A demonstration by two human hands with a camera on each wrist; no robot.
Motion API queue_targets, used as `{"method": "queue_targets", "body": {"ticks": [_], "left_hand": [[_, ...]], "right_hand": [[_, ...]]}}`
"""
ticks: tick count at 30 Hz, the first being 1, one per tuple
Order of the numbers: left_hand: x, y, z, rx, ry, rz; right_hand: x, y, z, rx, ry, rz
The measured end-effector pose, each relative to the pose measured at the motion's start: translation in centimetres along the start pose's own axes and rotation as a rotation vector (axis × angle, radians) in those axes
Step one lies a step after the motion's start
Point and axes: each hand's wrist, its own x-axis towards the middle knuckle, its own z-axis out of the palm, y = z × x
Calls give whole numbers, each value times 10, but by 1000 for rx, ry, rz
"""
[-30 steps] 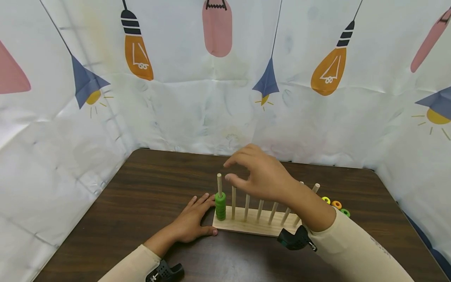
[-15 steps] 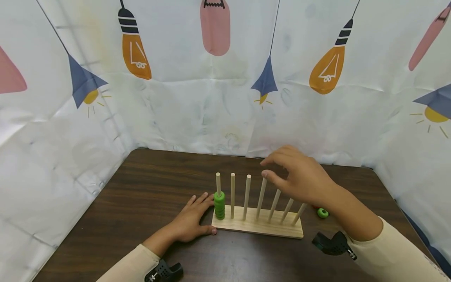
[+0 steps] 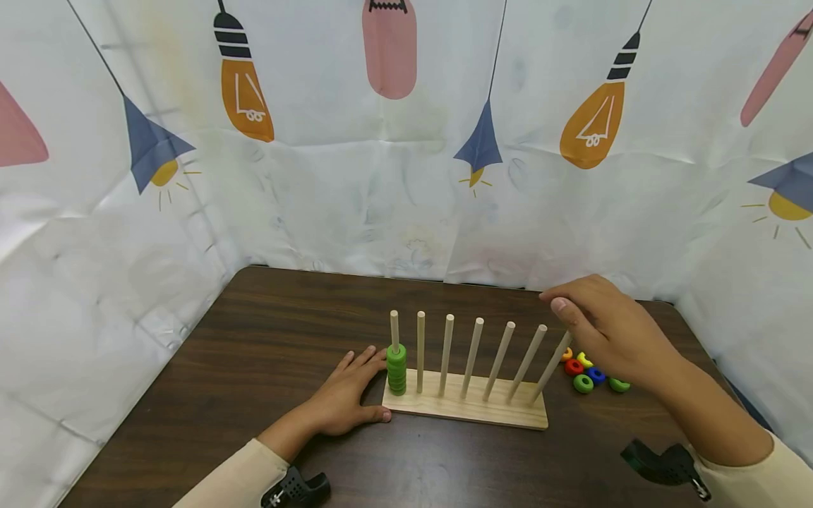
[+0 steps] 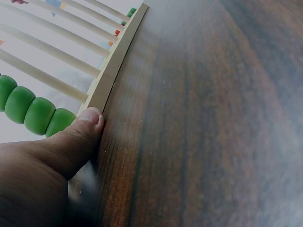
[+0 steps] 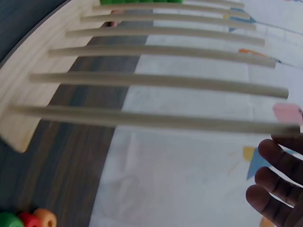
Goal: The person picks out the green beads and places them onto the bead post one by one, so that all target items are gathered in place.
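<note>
A wooden bead stand (image 3: pixel 464 409) with a row of upright pegs rests on the table. Several green beads (image 3: pixel 396 370) are stacked on its leftmost peg; the other pegs are bare. My left hand (image 3: pixel 346 398) lies spread at the stand's left end. In the left wrist view its thumb (image 4: pixel 78 139) touches the base's corner beside the green beads. My right hand (image 3: pixel 612 339) is raised by the top of the rightmost peg (image 3: pixel 554 363), fingers relaxed and holding nothing. In the right wrist view its fingers (image 5: pixel 279 182) hang loosely near that peg's tip.
Loose beads lie right of the stand, partly under the right hand in the head view: a red bead (image 3: pixel 574 367), a blue bead (image 3: pixel 595 375), a green bead (image 3: pixel 583 384) and several others. Behind the brown table (image 3: pixel 286 331) hangs a white patterned sheet (image 3: pixel 356 212).
My right hand has moved right across the peg tops, from near the leftmost peg to the rightmost, uncovering the pegs and loose beads. My left hand and the green stack have stayed put.
</note>
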Motion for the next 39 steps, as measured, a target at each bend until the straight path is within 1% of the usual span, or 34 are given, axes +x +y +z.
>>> {"method": "queue_targets", "body": {"ticks": [3, 10, 17, 23, 28, 33, 39], "left_hand": [[0, 0, 0, 2, -2, -4], [0, 1, 0, 7, -16, -11], [1, 1, 1, 6, -20, -15], [1, 1, 0, 6, -16, -17], [1, 0, 1, 17, -12, -17], [0, 0, 0, 14, -13, -16], [0, 0, 0, 4, -14, -14]], "right_hand": [[-11, 10, -1, 1, 3, 30], [-38, 33, -3, -49, -12, 140], [-65, 59, 0, -17, -46, 308], [-89, 81, 10, 8, -98, 418], [-105, 96, 23, -4, -154, 490], [-116, 111, 33, -19, -210, 518], [-126, 126, 44, -35, -249, 508]]}}
